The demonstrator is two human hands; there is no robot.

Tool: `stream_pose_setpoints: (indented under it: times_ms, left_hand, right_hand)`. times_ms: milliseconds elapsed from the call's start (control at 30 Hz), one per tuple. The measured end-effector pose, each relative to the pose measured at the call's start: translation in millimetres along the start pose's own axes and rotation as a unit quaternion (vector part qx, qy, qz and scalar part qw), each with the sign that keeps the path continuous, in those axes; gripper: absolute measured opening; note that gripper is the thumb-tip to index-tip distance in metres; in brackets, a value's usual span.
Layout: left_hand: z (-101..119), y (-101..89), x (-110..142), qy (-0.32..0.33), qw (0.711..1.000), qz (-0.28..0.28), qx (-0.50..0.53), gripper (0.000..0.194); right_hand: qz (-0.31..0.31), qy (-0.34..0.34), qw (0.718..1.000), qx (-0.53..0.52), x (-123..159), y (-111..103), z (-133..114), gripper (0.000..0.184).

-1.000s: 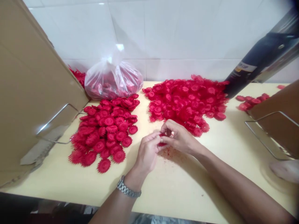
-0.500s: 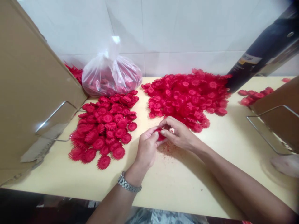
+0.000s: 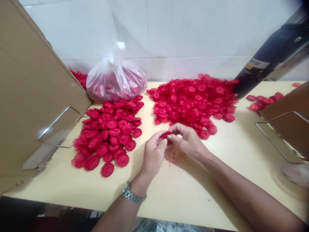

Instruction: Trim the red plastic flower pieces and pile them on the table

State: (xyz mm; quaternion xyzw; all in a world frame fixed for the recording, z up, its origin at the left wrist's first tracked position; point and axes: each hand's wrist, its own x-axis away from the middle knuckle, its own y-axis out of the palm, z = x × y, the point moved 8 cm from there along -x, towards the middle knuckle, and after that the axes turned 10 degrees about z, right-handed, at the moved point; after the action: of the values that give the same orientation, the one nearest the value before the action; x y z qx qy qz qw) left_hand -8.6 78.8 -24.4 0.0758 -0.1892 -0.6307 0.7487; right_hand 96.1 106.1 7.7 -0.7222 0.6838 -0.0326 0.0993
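Between the fingers of both hands is a small red toothed disc, partly covered by the fingertips. My left hand, with a metal watch on its wrist, pinches it from the left. From the right, my right hand grips it between thumb and fingers. Red crumbs lie on the table just below the hands. A pile of dark red toothed discs is to the left of my hands. Behind them is a larger heap of brighter red discs, reaching toward the wall.
A tied clear plastic bag with red contents stands behind the left pile. Cardboard with a wire bracket rises at left. A dark tube leans at right, near more red discs, a brown box and another wire bracket.
The disc between my fingers has turned and shows more than a second ago. Both hands stay in nearly the same place, and the view has tilted slightly. The piles look unchanged.
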Motion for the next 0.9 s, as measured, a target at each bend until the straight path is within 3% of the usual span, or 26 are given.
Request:
stream_pose_setpoints:
  times_ms: [133,267,367,467,533,633,700,800,900]
  left_hand:
    - [1.5,-6.4,-2.1,0.014,0.997,0.023,-0.072,0.012]
    - [5.7,-12.7,-0.8,0.045,0.991,0.038,-0.12,0.023]
    - [8.0,-12.2,2.2,0.046,0.992,0.032,-0.112,0.032]
    - [6.0,-4.2,4.5,0.009,0.998,-0.015,-0.062,0.037]
    - [4.4,-1.1,3.8,-0.006,0.997,-0.034,-0.062,0.036]
    - [8.6,-6.3,-1.8,0.034,0.989,-0.006,-0.145,0.03]
    - [13.5,-8.7,-4.3,0.071,0.976,0.011,-0.205,0.029]
    - [17.1,-6.4,-3.9,0.09,0.968,0.002,-0.235,0.025]
    - [17.3,-4.6,-1.6,0.081,0.973,-0.005,-0.215,0.019]
  right_hand:
    - [-0.001,-0.011,1.0,0.02,3.1,-2.1,-5.7,0.007]
    - [-0.029,-0.002,1.0,0.001,7.8,2.9,-7.5,0.016]
    - [-0.06,0.029,0.994,-0.083,8.9,9.5,-3.4,0.023]
    - [-0.11,0.092,0.966,-0.216,9.3,18.7,3.8,0.033]
    - [-0.124,0.099,0.959,-0.233,8.3,19.6,4.9,0.035]
    - [-0.091,0.017,0.991,-0.093,3.7,9.1,-0.5,0.025]
    - [-0.063,-0.073,0.994,0.047,1.9,2.3,-8.6,0.021]
    - [-0.043,-0.205,0.957,0.201,3.5,0.6,-20.7,0.029]
    - [-0.014,-0.27,0.928,0.256,5.0,-1.4,-26.5,0.033]
